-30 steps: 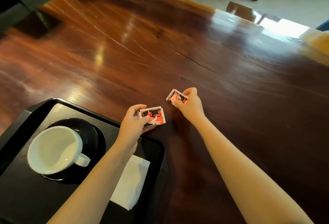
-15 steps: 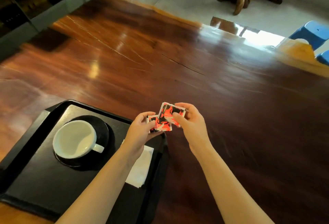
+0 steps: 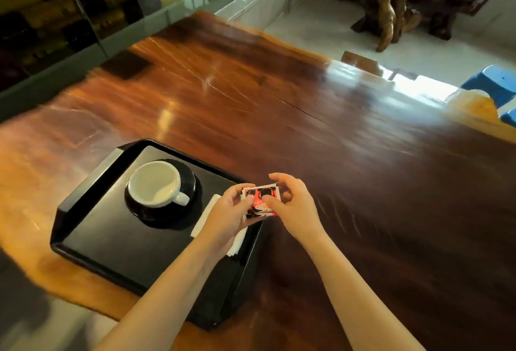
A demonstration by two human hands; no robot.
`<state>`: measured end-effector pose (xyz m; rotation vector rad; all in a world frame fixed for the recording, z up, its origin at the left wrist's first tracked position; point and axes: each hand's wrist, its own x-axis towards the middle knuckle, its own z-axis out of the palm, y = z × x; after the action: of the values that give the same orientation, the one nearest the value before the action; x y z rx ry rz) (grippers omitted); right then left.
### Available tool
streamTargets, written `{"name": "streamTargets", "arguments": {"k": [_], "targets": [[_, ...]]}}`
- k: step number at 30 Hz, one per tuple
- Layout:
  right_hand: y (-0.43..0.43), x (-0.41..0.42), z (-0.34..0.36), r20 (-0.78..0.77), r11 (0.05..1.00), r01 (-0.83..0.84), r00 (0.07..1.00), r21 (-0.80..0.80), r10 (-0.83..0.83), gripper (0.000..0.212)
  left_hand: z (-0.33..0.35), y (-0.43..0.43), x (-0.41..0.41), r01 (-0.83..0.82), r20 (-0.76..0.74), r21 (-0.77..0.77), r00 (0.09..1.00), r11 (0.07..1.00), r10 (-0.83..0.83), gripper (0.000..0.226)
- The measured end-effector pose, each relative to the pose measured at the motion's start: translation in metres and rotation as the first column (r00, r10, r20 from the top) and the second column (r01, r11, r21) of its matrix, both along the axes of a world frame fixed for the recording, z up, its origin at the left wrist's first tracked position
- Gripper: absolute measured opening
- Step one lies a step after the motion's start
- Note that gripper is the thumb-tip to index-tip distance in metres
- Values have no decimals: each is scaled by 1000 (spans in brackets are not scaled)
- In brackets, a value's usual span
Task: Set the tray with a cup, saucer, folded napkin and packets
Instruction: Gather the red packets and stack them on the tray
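Head view, the only one I have: both hands meet over the right edge of the tray [image 3: 83,200], holding the packets [image 3: 259,202] between them. Left hand [image 3: 227,216] has its fingers [image 3: 242,189] closed round the left side of the stack, thumb on top. Right hand [image 3: 293,205] pinches the right side, thumb pressed on the printed face, the other fingers curled over the far edge. The packets are red, black and white, stacked one on the other; I can't tell how many from here. They are held in the air above the tray's right rim, not set down.

Black tray sits on the wooden worktop [image 3: 349,155], near the front left. On it, toward the far left, a black saucer [image 3: 192,183] with a white cup [image 3: 155,183] on top, handle pointing right toward the hands. Cup looks empty. The folded napkin [image 3: 205,215], white, lies flat on the tray just right of the saucer, mostly hidden under my view of the left hand and wrist.

Edges of the frame are motion-blurred. Blue stool [image 3: 494,82] past the far right edge of the worktop.
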<state>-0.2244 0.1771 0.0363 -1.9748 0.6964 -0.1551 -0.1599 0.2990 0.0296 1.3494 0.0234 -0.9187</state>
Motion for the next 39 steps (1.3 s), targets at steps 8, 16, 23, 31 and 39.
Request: {"name": "streamTargets", "arguments": {"k": [8, 16, 23, 31, 39], "targets": [[40, -42, 14, 106, 956, -53, 994, 290, 23, 22, 19, 48, -47, -66, 109, -19, 992, 998, 68, 22], [69, -59, 32, 206, 951, -104, 978, 292, 43, 24, 36, 93, -74, -78, 177, -5, 981, 997, 77, 27], [87, -49, 42, 185, 954, -180, 973, 242, 137, 21, 49, 120, -64, -6, 138, 59, 990, 998, -2, 26], [133, -3, 27, -130, 895, -439, 886, 81, 446, 30, 21, 177, -31, 239, 43, 271, 965, 933, -259, 18], [202, 6, -24, -340, 973, -229, 914, 22, 222, 49, -20, 184, -6, -135, -199, 256, 962, 957, 188, 21]]}}
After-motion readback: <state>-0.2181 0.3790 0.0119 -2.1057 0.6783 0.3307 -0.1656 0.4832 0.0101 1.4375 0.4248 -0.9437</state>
